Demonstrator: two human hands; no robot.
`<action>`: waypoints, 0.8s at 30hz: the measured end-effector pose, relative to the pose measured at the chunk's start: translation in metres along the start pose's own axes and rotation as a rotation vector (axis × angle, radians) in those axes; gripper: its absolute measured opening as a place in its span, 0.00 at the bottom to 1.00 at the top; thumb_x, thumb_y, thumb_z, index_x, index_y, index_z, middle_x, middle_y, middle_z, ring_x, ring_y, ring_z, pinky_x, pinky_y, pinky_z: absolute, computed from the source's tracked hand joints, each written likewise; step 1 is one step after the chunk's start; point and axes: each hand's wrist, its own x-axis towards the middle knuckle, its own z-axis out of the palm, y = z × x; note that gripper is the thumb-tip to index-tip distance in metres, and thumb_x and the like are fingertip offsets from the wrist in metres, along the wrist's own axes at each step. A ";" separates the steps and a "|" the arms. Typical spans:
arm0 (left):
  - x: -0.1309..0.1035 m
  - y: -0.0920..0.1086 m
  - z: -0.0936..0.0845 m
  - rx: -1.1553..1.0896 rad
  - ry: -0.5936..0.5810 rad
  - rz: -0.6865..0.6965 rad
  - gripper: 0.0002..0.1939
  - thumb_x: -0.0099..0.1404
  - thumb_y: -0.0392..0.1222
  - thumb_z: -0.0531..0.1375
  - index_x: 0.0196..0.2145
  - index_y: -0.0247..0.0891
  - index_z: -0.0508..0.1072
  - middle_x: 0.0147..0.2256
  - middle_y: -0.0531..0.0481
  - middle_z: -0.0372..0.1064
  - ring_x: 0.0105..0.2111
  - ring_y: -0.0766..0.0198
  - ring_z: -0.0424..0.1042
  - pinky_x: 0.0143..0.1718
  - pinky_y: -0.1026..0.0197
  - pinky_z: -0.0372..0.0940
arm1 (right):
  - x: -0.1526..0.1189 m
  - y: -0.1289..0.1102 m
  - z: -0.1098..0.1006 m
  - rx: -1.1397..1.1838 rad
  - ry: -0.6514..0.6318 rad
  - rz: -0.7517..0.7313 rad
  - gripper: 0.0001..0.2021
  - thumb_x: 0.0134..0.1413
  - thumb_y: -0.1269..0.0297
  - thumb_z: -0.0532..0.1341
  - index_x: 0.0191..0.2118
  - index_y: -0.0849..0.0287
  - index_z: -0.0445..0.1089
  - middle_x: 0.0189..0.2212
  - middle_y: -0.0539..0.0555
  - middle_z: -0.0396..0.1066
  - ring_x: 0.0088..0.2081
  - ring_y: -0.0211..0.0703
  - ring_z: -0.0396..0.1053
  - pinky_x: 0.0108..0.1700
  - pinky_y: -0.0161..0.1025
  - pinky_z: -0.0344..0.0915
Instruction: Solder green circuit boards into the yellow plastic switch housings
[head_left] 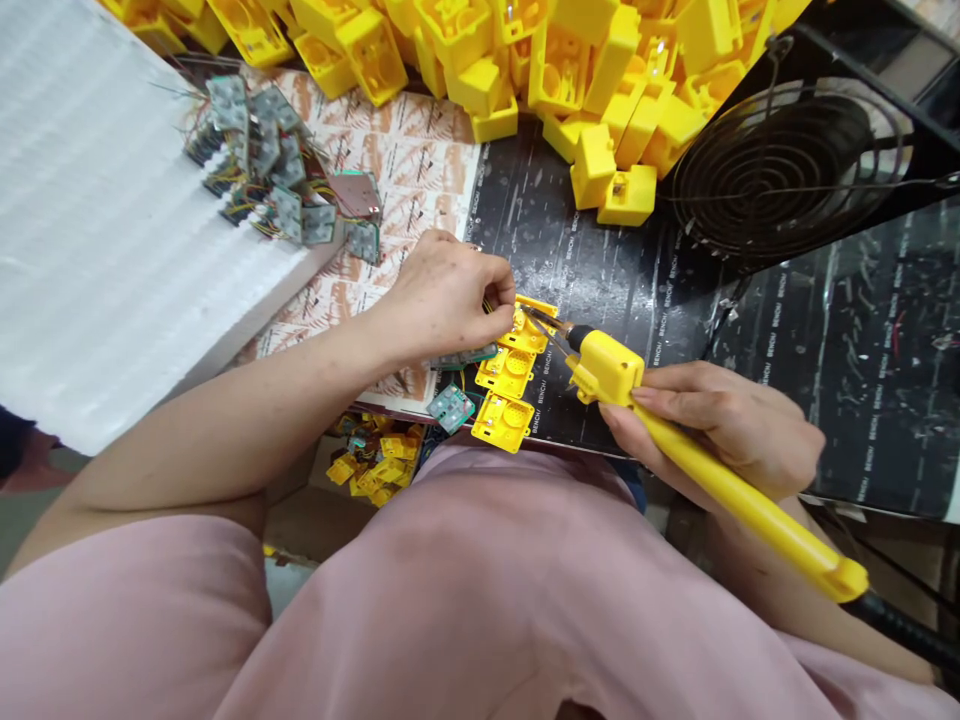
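Observation:
My right hand (720, 425) is wrapped round the handle of a yellow soldering iron (600, 365). Its tip reaches into the uppermost of three small yellow plastic housings (536, 338) lined up near the bench edge. At that same housing, my left hand (457, 295) pinches a thin wire (489, 303); the fingertips partly hide it. Below it lie the middle housing (506, 370) and the lowest housing (504, 422), both with round speaker grilles. A small green circuit board (451, 408) rests left of the lowest housing, and another board (465, 357) is partly covered by my left hand.
Many yellow housings (555, 60) are heaped along the back. Wired circuit boards (262, 150) are piled beside white foam (135, 200) at left. A black fan (780, 170) stands at back right. Below the bench edge, a box contains yellow parts (382, 465).

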 end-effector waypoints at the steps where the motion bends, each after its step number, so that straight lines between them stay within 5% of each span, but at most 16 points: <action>1: 0.000 0.000 -0.001 0.003 -0.006 0.000 0.14 0.64 0.45 0.57 0.38 0.41 0.83 0.32 0.51 0.81 0.40 0.57 0.80 0.61 0.49 0.63 | 0.000 0.000 -0.001 0.010 0.004 -0.010 0.11 0.59 0.67 0.76 0.37 0.54 0.73 0.28 0.47 0.80 0.29 0.41 0.81 0.28 0.33 0.76; 10: 0.001 -0.001 -0.001 -0.013 -0.015 0.016 0.14 0.64 0.45 0.56 0.36 0.42 0.83 0.31 0.52 0.80 0.41 0.57 0.80 0.62 0.49 0.63 | -0.015 0.012 -0.004 0.052 -0.098 0.221 0.12 0.64 0.56 0.72 0.31 0.52 0.73 0.24 0.48 0.76 0.29 0.43 0.79 0.32 0.36 0.79; 24: 0.002 -0.001 0.001 -0.009 0.009 0.024 0.12 0.62 0.44 0.58 0.34 0.42 0.82 0.29 0.53 0.78 0.39 0.57 0.79 0.60 0.50 0.64 | -0.001 -0.001 -0.006 0.034 -0.005 -0.006 0.13 0.57 0.70 0.76 0.39 0.53 0.72 0.29 0.46 0.80 0.29 0.40 0.80 0.27 0.33 0.73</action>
